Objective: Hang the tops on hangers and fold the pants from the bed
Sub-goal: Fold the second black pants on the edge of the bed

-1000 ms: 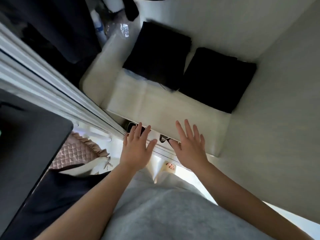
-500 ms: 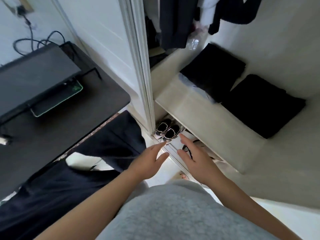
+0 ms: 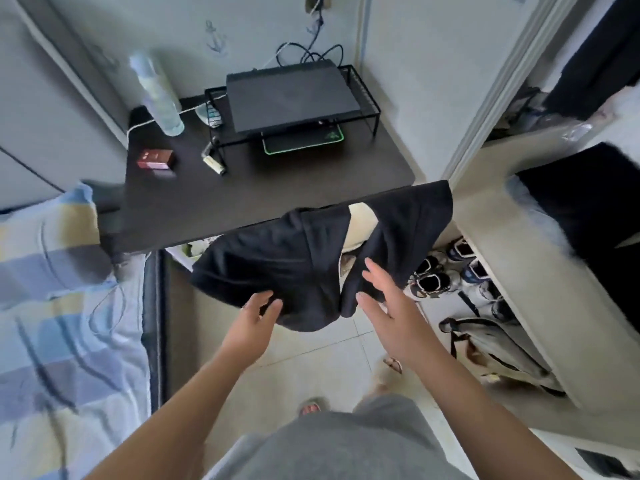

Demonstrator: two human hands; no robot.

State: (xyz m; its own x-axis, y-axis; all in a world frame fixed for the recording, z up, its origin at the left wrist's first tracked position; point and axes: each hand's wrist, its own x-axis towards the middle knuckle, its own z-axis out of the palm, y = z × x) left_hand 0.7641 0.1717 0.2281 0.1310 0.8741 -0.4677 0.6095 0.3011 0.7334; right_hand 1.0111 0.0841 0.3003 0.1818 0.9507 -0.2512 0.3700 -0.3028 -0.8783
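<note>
Dark garment point(image 3: 294, 271): one item. It was draped over something pale at the front edge of the desk point(image 3: 263, 188), between the bed point(image 3: 52, 306) and the wardrobe shelf point(image 3: 519, 271). We could not tell whether it was a top or pants, nor what it hung on.

Left hand point(image 3: 254, 317): fingers loosely spread and gripping nothing, tips at the garment's lower hem. We could not tell whether they touched it.

Right hand point(image 3: 384, 306): flat, fingers straight and holding nothing, raised just in front of the garment's right half.

Folded black pieces point(image 3: 588, 202): these lay on the wardrobe shelf at the right edge of the view.

Change noted: a second earlier we looked down into the wardrobe, both hands spread above the shelf and two folded black stacks in the middle of the view. Half a second earlier we had begun turning left, with the desk and the dark cloth coming in. At this moment we faced the desk, and the hands had left the shelf for the hanging cloth.

Reading: we judged the stowing of one folded piece done, and this garment the next to be taken up.
</note>
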